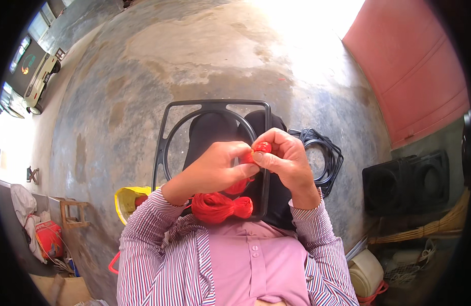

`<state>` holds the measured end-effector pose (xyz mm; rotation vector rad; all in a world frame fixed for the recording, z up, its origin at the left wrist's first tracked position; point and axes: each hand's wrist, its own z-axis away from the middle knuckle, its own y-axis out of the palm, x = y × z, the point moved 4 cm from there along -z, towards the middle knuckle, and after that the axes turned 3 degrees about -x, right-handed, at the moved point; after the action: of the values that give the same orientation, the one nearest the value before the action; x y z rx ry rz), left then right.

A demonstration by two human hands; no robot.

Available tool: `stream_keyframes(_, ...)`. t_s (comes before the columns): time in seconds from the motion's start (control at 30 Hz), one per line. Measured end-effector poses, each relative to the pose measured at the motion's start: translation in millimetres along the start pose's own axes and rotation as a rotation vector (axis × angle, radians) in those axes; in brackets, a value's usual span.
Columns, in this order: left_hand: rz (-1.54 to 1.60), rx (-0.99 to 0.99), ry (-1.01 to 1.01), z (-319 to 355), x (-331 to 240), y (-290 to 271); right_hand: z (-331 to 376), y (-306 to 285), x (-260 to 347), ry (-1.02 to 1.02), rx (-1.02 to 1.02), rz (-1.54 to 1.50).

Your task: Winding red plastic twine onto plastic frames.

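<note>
A small, tightly wound bundle of red cord (263, 147) sits between the thumb and fingers of my right hand (289, 159). Close against it, my left hand (221, 162) is closed, its fingertips pinching red cord at the bundle's near left side. The exact strand is partly hidden by the fingers. Across my lap lies a black rectangular frame (194, 102) with a round ring inside it. A larger red skein of cord (220, 207), gathered tight near its right end, rests near my waist, below the left hand.
Several black frames (333, 162) are stacked on the floor at right. A yellow container (124, 201) with red contents stands by my left elbow. Farther right are black panels (406, 183) and a straw broom (424, 224). A wooden stool (74, 211) stands left, a parked vehicle (34, 76) far left.
</note>
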<state>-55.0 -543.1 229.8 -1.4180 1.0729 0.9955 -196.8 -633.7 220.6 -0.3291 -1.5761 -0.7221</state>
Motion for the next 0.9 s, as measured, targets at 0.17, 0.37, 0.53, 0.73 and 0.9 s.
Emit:
stream_keyframes(0.17, 0.175, -0.093, -0.057, -7, -1, -6, -16, 5, 0, -0.196, -0.030, -0.314)
stream_keyframes(0.37, -0.037, -0.326, 0.140, -8, -7, -3, -8, 25, -31, 0.044, 0.063, -0.439)
stream_keyframes(0.53, 0.690, -0.246, -0.211, -1, 17, 2, -1, 18, -34, 0.141, 0.192, -0.256)
stream_keyframes(0.73, 0.778, -0.396, -0.116, 0, 22, -5, 3, 15, -25, 0.107, 0.128, -0.054)
stream_keyframes(0.9, 0.666, -0.307, -0.246, 4, 15, 6, -10, 22, -20, -0.008, 0.233, -0.106)
